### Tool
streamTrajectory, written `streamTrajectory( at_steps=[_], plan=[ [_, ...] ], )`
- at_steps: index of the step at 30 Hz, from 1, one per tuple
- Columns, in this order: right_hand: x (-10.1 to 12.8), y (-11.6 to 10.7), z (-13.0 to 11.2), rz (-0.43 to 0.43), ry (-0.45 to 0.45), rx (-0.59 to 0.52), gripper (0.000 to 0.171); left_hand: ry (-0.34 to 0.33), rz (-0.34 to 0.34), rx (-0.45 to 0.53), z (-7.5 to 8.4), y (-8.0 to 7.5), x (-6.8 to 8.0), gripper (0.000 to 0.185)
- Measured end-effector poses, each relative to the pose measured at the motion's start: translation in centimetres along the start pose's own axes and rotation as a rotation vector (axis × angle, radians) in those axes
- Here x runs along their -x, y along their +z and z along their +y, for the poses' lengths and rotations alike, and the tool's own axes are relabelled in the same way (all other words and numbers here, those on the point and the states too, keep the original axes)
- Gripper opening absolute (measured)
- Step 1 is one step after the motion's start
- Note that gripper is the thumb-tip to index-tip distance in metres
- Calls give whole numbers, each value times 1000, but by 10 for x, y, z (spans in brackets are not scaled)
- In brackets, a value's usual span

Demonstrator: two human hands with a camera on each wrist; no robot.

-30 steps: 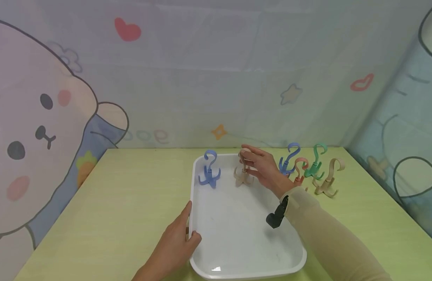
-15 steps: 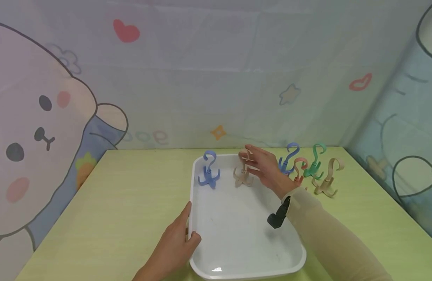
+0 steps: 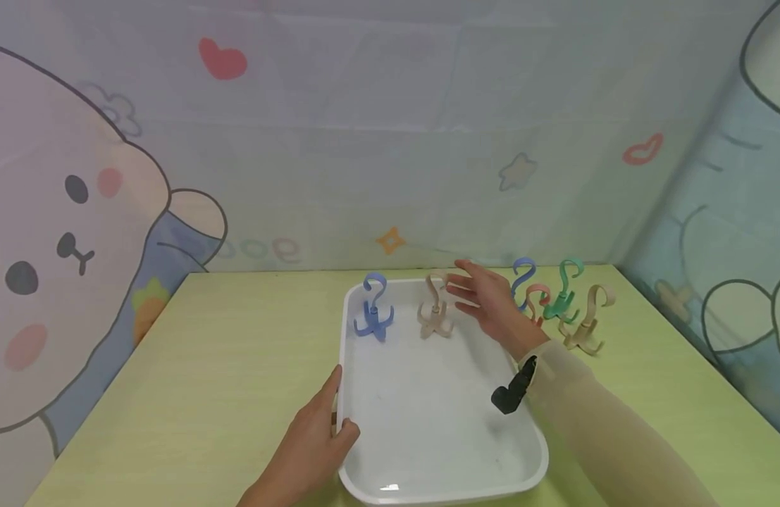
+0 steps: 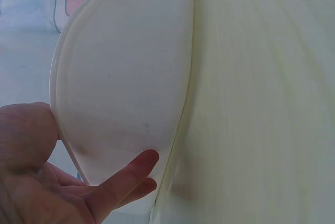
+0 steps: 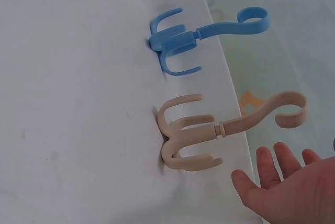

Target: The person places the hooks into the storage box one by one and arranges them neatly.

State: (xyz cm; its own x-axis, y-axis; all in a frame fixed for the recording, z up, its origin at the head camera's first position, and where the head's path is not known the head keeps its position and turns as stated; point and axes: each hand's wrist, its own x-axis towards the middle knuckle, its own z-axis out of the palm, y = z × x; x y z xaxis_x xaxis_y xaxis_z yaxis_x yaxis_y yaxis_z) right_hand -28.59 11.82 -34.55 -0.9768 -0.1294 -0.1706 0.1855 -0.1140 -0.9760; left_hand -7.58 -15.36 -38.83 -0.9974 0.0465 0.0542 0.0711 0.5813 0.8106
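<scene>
Where the beige hook (image 3: 435,310) stands upright in the far end of the white tray (image 3: 428,486), the right hand (image 3: 487,299), fingers spread and empty, is seen just at its 3 o'clock, apart. The tray's near-left rim is gripped by the left hand (image 3: 313,443), at 7 o'clock.

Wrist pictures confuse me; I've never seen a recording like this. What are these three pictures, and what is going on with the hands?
No machine here: a person wears three cameras. The wide picture comes from the head, the other two from the wrists. On a green table lies a white tray. The left hand grips its rim, thumb inside; the left wrist view shows that rim close up. Standing in the tray are a blue hook and a beige hook, which the right wrist view shows tipped sideways. The right hand hovers open beside the beige hook, holding nothing. More hooks wait on the table: blue, pink, green, beige.
</scene>
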Motion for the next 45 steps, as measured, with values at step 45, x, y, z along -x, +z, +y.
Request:
streamTrajectory(
  at_steps=[45],
  plan=[
    [51, -44, -26, 6, -86, -43, 54, -1, -5, -34, 2, -1, 0, 82]
  ],
)
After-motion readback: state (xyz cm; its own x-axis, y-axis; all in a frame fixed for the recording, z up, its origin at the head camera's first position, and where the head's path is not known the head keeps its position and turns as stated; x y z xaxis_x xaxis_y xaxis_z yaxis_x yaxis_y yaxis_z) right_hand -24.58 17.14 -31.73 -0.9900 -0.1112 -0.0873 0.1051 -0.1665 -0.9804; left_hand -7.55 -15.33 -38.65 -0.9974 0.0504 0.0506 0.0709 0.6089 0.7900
